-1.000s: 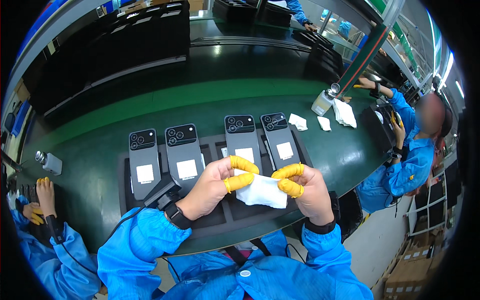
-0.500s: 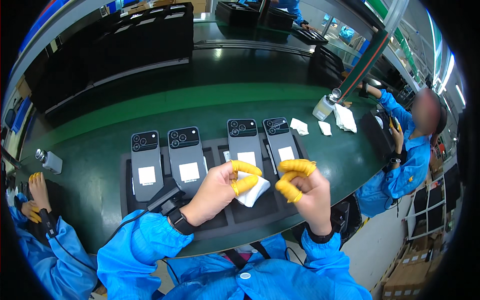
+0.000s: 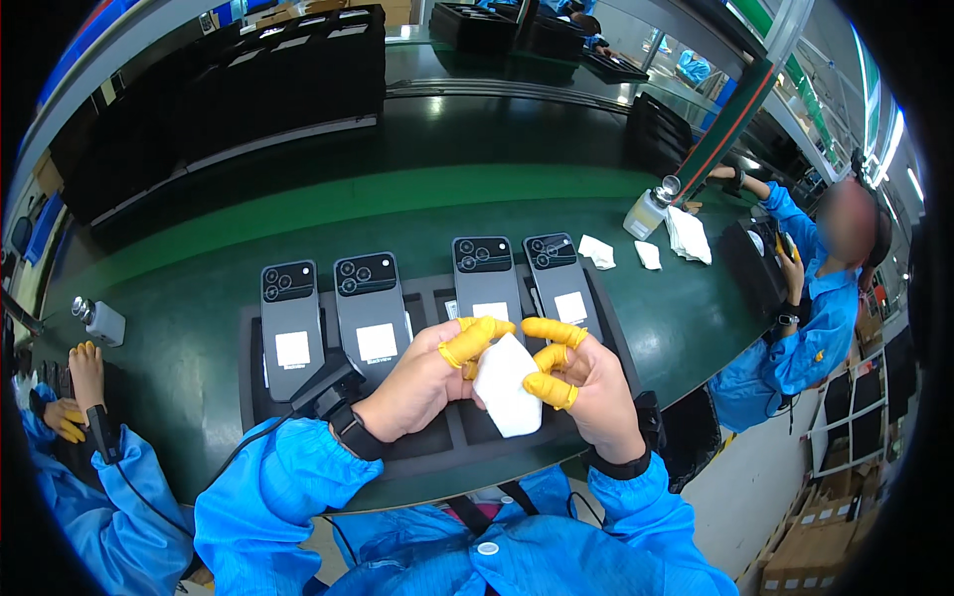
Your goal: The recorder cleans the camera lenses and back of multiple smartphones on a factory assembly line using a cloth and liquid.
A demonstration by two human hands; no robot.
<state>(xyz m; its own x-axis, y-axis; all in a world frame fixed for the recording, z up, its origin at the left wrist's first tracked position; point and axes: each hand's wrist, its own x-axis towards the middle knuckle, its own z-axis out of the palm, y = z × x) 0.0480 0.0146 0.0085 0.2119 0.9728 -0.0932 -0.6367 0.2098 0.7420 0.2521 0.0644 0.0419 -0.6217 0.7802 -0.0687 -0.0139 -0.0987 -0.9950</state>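
A folded white wipe [image 3: 510, 392] hangs between my two hands, above the front of a black foam tray [image 3: 437, 316]. Yellow finger cots cover the thumb and fingertips of my left hand [image 3: 422, 372], which grips the wipe's left side. My right hand [image 3: 593, 392], with the same cots, pinches its right edge. Behind my hands, four dark grey phones lie back up in the tray, each with a white label: the leftmost phone [image 3: 291, 318], its neighbour [image 3: 370, 303], a third phone [image 3: 485, 268] partly hidden by my left hand, and the rightmost phone [image 3: 556, 268].
Small white wipes [image 3: 596, 252] and a folded stack [image 3: 688, 236] lie right of the tray, near a clear bottle [image 3: 648, 209]. Another bottle [image 3: 97, 322] stands at left. Black stacked trays [image 3: 229, 109] fill the back left. Co-workers sit at both sides; one person's sleeve [image 3: 805, 348] shows at right.
My right hand has moved left and taken hold of the wipe. The wipe now appears larger and more upright between both hands. The phones have stayed put.
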